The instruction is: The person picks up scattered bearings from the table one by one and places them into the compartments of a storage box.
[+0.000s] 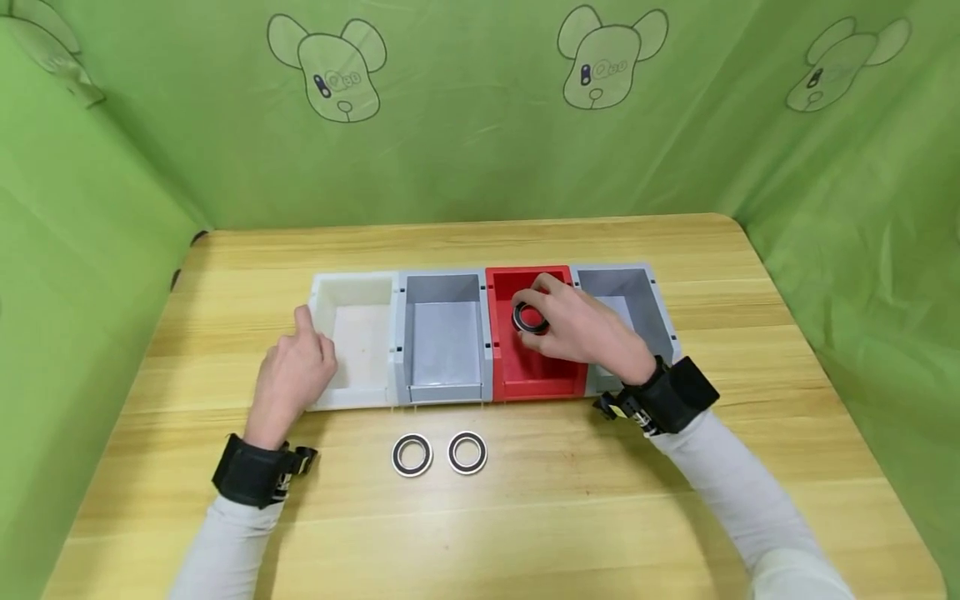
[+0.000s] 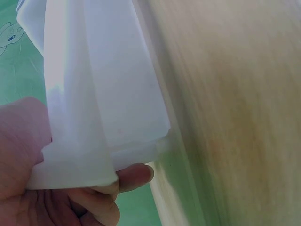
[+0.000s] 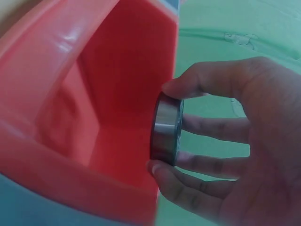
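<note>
My right hand (image 1: 585, 327) pinches a ball bearing (image 3: 166, 127), a dark-faced ring with a shiny metal rim, between thumb and fingertips. It holds the ring over the red bin (image 1: 540, 389), the third in a row. In the right wrist view the bearing stands on edge at the bin's opening. My left hand (image 1: 296, 368) grips the side wall of the white bin (image 2: 77, 117) at the row's left end, with thumb and fingers on either side of it. Two more bearings, one left (image 1: 398, 457) and one right (image 1: 453, 455), lie flat on the table in front of the bins.
A grey bin (image 1: 446, 392) sits between the white and red ones, and another grey bin (image 1: 660, 312) stands at the right end, partly behind my right forearm. All rest on a wooden table (image 1: 525, 533). Green curtains (image 1: 465, 158) surround the back and sides.
</note>
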`<action>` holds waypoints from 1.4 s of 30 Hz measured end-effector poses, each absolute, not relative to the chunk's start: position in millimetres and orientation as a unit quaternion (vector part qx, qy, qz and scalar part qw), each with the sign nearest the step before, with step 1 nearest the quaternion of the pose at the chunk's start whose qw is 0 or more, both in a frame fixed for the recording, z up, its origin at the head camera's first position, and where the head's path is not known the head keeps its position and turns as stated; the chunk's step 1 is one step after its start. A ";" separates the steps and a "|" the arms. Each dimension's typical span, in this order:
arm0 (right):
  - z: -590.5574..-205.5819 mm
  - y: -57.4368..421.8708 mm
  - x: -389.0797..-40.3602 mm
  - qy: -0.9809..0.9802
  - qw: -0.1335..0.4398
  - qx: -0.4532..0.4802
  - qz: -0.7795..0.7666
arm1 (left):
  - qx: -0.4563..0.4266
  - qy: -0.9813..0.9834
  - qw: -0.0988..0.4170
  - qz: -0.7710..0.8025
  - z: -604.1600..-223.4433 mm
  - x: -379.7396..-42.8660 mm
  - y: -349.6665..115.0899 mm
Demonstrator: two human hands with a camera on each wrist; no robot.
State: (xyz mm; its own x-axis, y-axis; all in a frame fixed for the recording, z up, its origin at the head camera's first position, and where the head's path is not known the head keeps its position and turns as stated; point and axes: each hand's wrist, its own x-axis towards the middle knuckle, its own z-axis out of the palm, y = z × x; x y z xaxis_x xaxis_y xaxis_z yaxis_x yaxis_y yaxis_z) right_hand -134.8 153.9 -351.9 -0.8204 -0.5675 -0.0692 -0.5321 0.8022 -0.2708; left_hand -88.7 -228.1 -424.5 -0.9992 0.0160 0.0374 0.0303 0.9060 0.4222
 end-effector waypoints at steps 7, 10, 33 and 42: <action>-362.2 150.2 -144.8 0.946 0.094 -0.286 -0.118 | -0.005 -0.977 0.012 -0.215 -425.1 -89.1 -227.9; -365.6 148.5 -147.4 0.947 0.101 -0.283 -0.113 | -0.003 -0.977 0.011 -0.214 -424.9 -89.2 -227.7; -387.3 137.6 -161.5 0.945 0.164 -0.273 -0.081 | -0.003 -0.978 0.014 -0.209 -423.3 -89.4 -227.1; -390.5 135.4 -161.2 0.943 0.170 -0.279 -0.054 | -0.001 -0.978 0.009 -0.208 -422.7 -88.5 -226.7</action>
